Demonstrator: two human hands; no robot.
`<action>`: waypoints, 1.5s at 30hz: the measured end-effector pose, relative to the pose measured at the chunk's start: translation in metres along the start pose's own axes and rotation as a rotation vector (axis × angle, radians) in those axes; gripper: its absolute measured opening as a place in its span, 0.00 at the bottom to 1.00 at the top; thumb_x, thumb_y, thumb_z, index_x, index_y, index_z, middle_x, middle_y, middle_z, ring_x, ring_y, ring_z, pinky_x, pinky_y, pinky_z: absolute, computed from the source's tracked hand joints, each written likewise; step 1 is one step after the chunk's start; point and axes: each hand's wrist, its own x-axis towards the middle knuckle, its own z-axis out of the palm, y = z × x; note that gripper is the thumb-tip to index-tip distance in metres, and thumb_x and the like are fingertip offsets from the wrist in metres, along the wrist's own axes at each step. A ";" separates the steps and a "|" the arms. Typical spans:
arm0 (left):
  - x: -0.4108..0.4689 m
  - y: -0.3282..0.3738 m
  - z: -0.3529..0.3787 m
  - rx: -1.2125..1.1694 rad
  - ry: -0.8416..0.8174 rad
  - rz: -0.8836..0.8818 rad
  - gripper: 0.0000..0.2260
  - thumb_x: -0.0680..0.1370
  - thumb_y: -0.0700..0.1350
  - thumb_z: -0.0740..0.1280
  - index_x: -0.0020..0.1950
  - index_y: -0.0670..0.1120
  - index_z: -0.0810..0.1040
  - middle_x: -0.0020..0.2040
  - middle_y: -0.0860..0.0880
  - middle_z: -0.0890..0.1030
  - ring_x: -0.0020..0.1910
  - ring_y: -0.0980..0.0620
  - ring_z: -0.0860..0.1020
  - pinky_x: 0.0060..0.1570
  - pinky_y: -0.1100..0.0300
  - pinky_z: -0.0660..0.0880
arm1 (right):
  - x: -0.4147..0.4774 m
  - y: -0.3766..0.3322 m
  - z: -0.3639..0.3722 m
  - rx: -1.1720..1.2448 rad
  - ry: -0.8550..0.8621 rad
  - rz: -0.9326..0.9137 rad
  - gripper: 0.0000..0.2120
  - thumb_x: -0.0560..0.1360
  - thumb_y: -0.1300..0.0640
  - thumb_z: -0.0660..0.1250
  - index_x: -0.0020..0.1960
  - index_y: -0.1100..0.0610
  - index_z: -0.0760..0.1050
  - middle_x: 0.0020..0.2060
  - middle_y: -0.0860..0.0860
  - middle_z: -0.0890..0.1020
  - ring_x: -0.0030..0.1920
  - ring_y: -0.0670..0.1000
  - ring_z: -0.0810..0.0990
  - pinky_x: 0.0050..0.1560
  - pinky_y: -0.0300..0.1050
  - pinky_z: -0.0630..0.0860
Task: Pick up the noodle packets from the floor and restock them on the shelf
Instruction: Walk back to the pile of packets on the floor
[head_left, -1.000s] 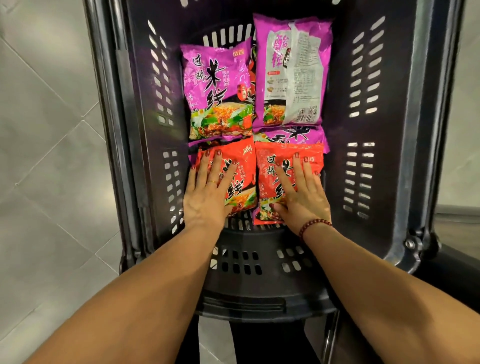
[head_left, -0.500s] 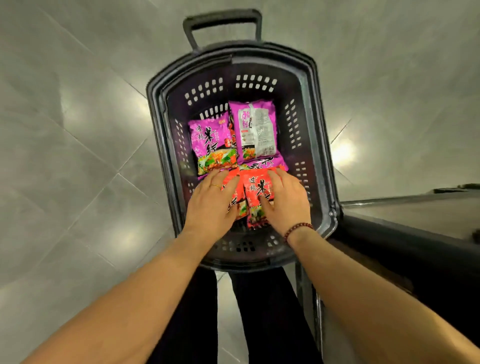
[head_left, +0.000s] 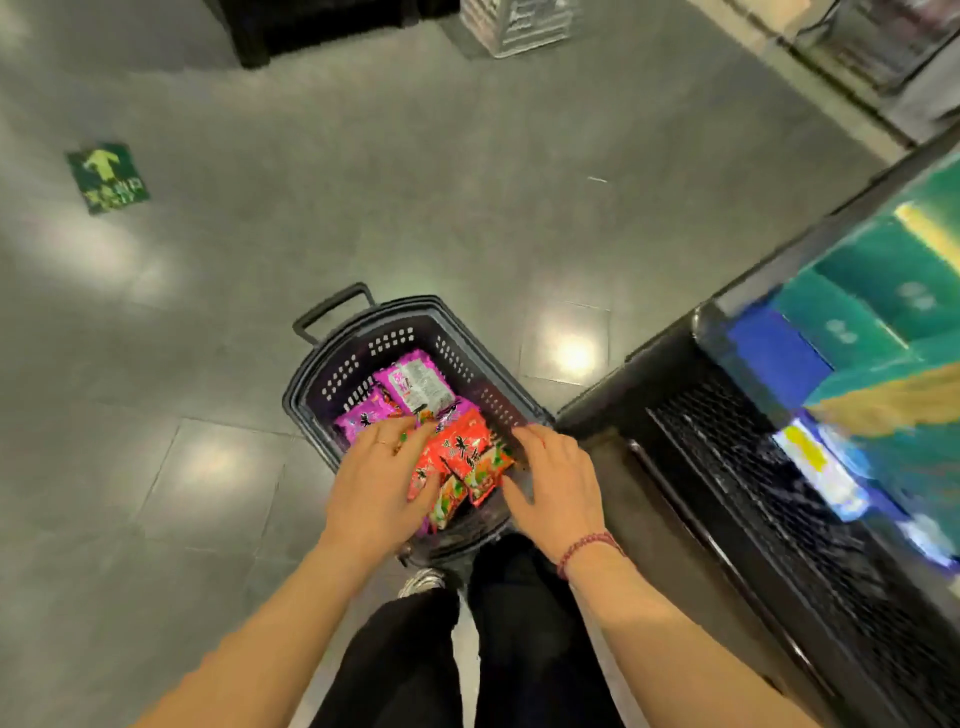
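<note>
Red packets are bunched and tilted at the near end of a dark basket, between the two hands. Purple packets lie flatter behind them, toward the far end. The basket stands on the grey floor, its handle at the far side, just beside the black base of a shelf on the right. The left hand grips the red packets from their left edge: its fingers reach across their top and over a purple one, and the thumb curls against their near side. The right hand is spread, fingers fairly straight, laid along the right edge of the bunch with the thumb touching it. A bead bracelet circles that wrist. Green and blue boxes, smeared by blur, sit on the shelf. A green arrow sign is stuck to the floor well away to the left.
</note>
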 end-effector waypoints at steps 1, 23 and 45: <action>0.000 0.008 -0.006 -0.006 -0.013 0.049 0.23 0.72 0.55 0.62 0.63 0.45 0.78 0.58 0.44 0.78 0.57 0.42 0.75 0.52 0.49 0.77 | -0.014 -0.001 -0.009 0.010 0.024 0.053 0.28 0.66 0.52 0.76 0.64 0.57 0.75 0.61 0.55 0.78 0.57 0.59 0.78 0.58 0.53 0.76; -0.119 0.313 0.059 0.048 -0.395 1.173 0.25 0.71 0.53 0.70 0.65 0.44 0.77 0.60 0.41 0.78 0.58 0.39 0.77 0.54 0.45 0.78 | -0.418 0.049 -0.075 0.139 0.648 1.136 0.26 0.70 0.48 0.70 0.66 0.57 0.74 0.64 0.55 0.76 0.62 0.59 0.75 0.62 0.53 0.73; -0.550 0.609 0.215 0.147 -0.697 2.077 0.28 0.72 0.50 0.74 0.69 0.45 0.74 0.62 0.41 0.78 0.60 0.39 0.75 0.54 0.47 0.76 | -0.900 0.017 -0.022 0.147 0.839 2.057 0.30 0.74 0.47 0.69 0.73 0.54 0.66 0.72 0.54 0.68 0.69 0.57 0.68 0.68 0.53 0.65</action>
